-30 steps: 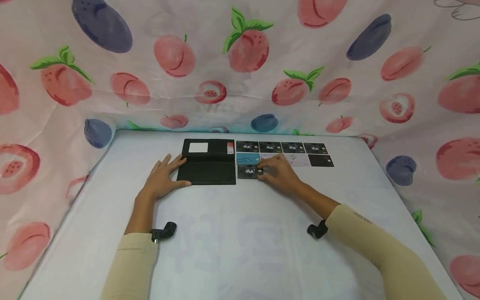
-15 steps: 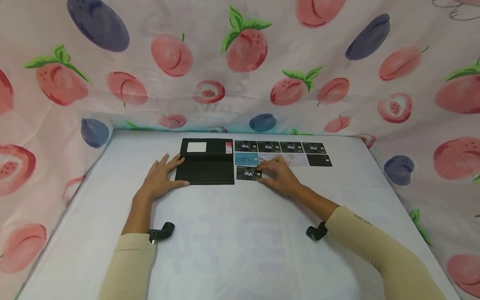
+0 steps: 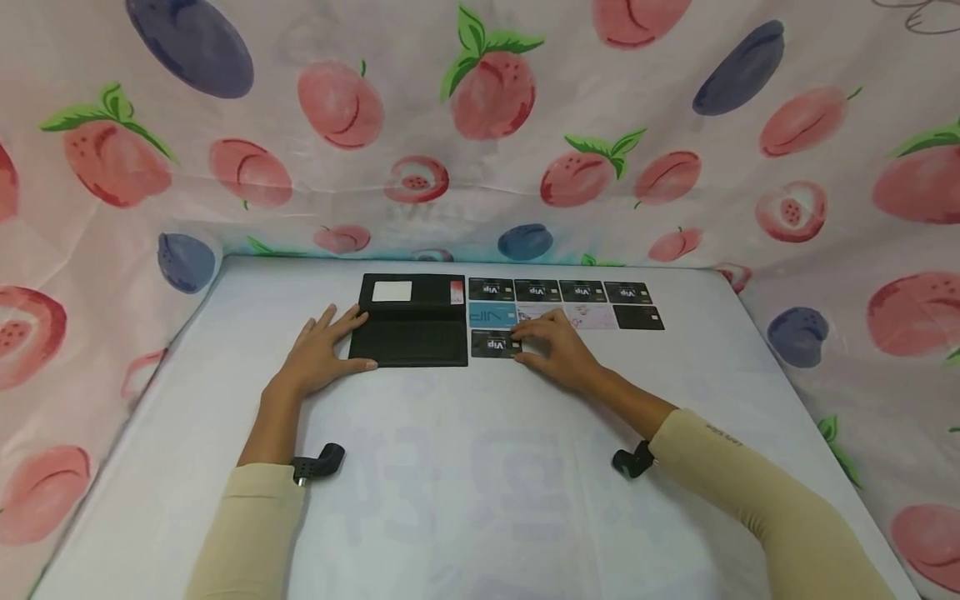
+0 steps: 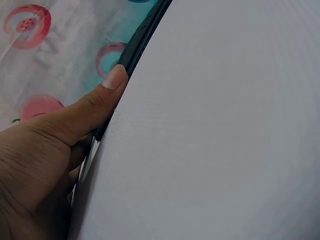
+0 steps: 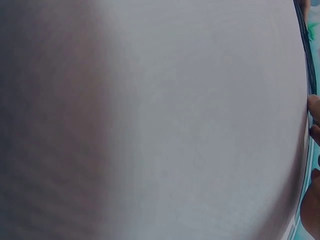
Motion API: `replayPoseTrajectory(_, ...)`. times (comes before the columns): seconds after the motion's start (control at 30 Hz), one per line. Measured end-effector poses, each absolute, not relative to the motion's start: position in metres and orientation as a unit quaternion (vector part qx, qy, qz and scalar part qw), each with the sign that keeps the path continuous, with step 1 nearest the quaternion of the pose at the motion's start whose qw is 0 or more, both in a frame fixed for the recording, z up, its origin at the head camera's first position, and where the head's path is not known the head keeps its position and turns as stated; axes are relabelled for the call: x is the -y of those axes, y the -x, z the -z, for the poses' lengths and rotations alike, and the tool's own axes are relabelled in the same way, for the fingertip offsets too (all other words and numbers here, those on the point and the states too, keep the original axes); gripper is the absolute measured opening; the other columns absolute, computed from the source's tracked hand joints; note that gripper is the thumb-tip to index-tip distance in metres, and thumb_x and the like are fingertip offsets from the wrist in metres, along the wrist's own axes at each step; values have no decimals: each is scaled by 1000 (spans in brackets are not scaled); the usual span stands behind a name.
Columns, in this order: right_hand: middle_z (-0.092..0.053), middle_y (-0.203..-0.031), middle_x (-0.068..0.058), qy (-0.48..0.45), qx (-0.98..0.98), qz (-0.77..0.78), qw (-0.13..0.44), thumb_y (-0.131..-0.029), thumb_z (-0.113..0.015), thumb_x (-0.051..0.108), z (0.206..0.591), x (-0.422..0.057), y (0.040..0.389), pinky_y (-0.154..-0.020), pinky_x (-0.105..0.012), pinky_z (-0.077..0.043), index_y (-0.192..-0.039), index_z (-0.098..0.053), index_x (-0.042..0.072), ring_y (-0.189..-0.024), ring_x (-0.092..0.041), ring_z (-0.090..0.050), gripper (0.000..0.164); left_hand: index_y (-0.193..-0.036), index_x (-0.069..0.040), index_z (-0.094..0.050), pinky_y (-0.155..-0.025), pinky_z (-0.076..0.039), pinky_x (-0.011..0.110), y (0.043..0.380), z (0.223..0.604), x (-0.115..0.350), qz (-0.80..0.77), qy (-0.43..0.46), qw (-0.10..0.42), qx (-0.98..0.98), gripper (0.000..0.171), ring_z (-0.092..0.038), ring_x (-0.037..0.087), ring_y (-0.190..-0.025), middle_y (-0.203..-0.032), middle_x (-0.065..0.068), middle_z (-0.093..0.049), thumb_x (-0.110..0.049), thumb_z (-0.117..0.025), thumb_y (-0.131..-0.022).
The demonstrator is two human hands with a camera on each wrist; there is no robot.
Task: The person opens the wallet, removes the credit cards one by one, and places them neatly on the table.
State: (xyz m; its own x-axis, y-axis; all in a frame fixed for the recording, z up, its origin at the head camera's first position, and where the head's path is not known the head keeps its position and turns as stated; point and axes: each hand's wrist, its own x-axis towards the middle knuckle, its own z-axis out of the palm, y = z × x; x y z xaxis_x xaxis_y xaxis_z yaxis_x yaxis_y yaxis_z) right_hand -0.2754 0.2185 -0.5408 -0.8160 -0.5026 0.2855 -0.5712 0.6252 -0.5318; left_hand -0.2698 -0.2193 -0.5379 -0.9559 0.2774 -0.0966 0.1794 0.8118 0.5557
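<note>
A black wallet (image 3: 408, 340) lies spread open on the white table, with a white card (image 3: 392, 291) and a red-and-white label in its upper half. My left hand (image 3: 318, 354) rests at the wallet's left edge with fingers spread; in the left wrist view its thumb (image 4: 116, 79) lies along the wallet's near edge. To the right of the wallet, a black VIP card (image 3: 493, 343) lies below a blue VIP card (image 3: 491, 315). The thumb and fingers of my right hand (image 3: 558, 352) hold its right end. In the right wrist view only fingertips (image 5: 314, 106) show at the edge.
Several black VIP cards (image 3: 537, 290) form a row at the back. Below them are the blue card, pink-white floral cards (image 3: 591, 317) and a plain black card (image 3: 637, 317). A fruit-patterned cloth (image 3: 420, 100) hangs behind the table (image 3: 450, 483).
The black VIP card has slid slightly toward the near side, leaving a narrow gap below the blue card. My left hand stays on the wallet's edge. The head view has shifted a little.
</note>
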Motion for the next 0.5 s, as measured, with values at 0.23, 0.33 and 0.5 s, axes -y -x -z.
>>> replayPoseTrajectory(0.23,-73,-130,-7,-314,888,-326,77,-88,-88,14,541,-216,280,-93,-45,-43,-119,-78,6,-111,-27,-51,33,-166,-17,-36,-126,2,65,269,537,220,-283,-126,85,-947,97,1,40,-160,-175,8,-17,-53,-82,-88)
replayPoseTrajectory(0.33,-73,-129,-11,-320,881,-337,88,-88,-87,11,536,-210,288,-90,-45,-42,-120,-77,3,-108,-29,-53,34,-165,-16,-36,-127,2,63,269,537,219,-284,-131,82,-946,97,1,39,-161,-175,8,-18,-52,-82,-88)
replayPoseTrajectory(0.5,-72,-130,-10,-290,896,-330,67,-91,-86,15,521,-191,305,-88,-46,-42,-126,-75,4,-105,-29,-49,38,-165,-15,-37,-127,2,62,270,538,219,-282,-135,80,-946,97,0,39,-161,-175,8,-18,-52,-82,-88)
